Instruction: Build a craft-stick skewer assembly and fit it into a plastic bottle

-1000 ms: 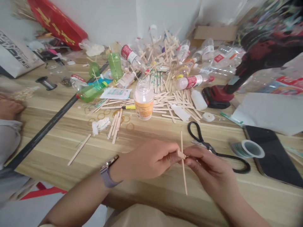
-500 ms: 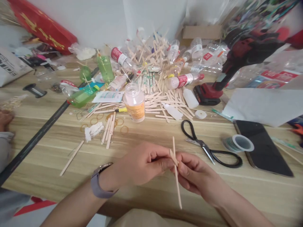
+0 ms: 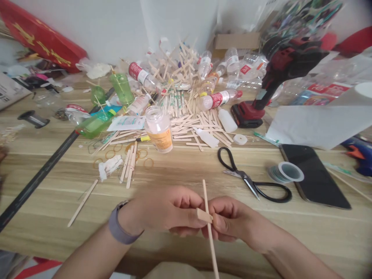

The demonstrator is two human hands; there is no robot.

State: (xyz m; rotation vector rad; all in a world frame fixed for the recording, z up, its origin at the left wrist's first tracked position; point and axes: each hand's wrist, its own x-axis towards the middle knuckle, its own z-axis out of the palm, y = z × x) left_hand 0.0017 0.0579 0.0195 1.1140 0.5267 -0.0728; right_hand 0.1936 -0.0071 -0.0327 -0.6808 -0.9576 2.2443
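Note:
Between my two hands is a long thin wooden stick (image 3: 211,244) with a short flat wooden piece (image 3: 204,215) lying across it. My left hand (image 3: 174,211), with a watch strap on its wrist, pinches the short piece and the stick from the left. From the right, my right hand (image 3: 232,221) has its thumb and fingers closed at the same crossing. How the two pieces are joined is hidden by the fingertips. Black-handled scissors (image 3: 247,179) lie on the table beyond my right hand.
A spool of wire (image 3: 286,172) and a phone (image 3: 315,176) lie at the right. Several craft sticks (image 3: 132,164) and rubber bands are at the left. A plastic jar (image 3: 159,131), glue bottles, a heap of sticks and a cordless drill (image 3: 252,112) stand behind.
The hands have come slightly nearer and lower, with the stick. The short piece has turned from near upright to lying across the stick, its flat face showing. The camera view has shifted a little.

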